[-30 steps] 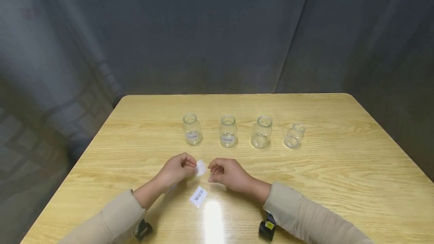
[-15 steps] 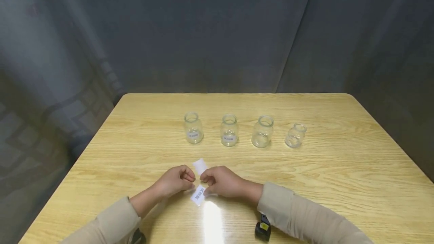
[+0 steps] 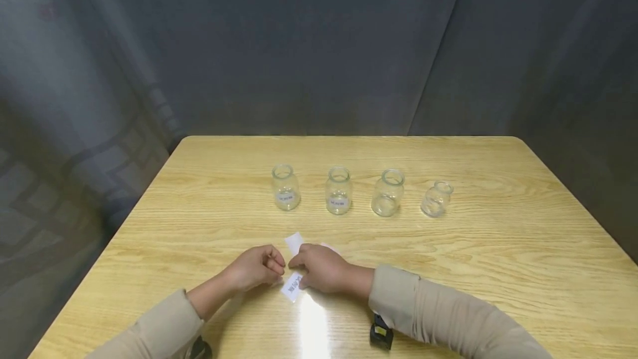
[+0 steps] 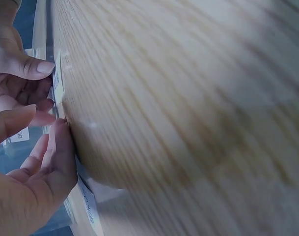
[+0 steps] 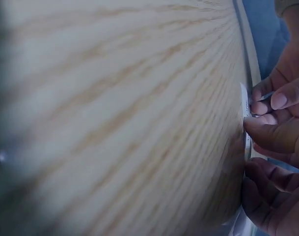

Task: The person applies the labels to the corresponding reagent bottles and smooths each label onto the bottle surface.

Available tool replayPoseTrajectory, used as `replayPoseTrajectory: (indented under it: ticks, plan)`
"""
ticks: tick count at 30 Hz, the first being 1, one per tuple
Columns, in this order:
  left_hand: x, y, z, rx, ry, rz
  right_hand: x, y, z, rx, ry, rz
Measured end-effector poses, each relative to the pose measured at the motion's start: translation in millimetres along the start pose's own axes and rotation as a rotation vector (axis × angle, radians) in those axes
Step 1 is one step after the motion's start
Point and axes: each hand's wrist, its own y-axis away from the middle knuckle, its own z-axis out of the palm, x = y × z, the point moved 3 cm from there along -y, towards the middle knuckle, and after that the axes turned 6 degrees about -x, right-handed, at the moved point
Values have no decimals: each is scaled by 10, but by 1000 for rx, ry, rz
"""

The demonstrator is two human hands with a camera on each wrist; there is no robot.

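A white printed label (image 3: 290, 287) lies on the table between the two hands. My right hand (image 3: 324, 268) has its thumb at the label's right edge, its other fingers loosely bent above; in the right wrist view the thumb (image 5: 267, 132) touches the label (image 5: 245, 110). Just left of the label, my left hand (image 3: 256, 266) rests with loosely curved fingers and nothing between them. A blank white label (image 3: 294, 241) lies beyond the right fingertips. Past the right knuckles, another white piece (image 3: 329, 247) peeks out, mostly hidden. Below my left hand, the left wrist view shows another printed label (image 4: 90, 206).
Glass jars stand in a row farther back. The left jar (image 3: 286, 190) and second jar (image 3: 338, 194) bear printed labels; the third jar (image 3: 386, 195) and the small right jar (image 3: 436, 201) show none. The wooden table (image 3: 498, 270) ends at a dark curtain (image 3: 309, 49).
My left hand has let go of the blank label, which now lies on the table. Both hands have come nearer to me, and the right hand has moved left onto the printed label's edge.
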Motion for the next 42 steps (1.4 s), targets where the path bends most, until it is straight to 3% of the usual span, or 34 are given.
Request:
replayPoseTrajectory:
  ticks: [4,13,20,31,42]
  plan:
    - [12,6,-4,-30,11,15,-20,5,-1,5,30,-5]
    - [-11,12,17,-34,7,2,-27,4,17,21,61,-35]
    - [-2,-17,53,-57,-14,22,-6,2,48,15,65,-6]
    - [16,-98,102,-90,-145,75,93,34,22,59,-195,33]
    - [176,-204,76,-2,-57,99,239,80,-162,185,-456,53]
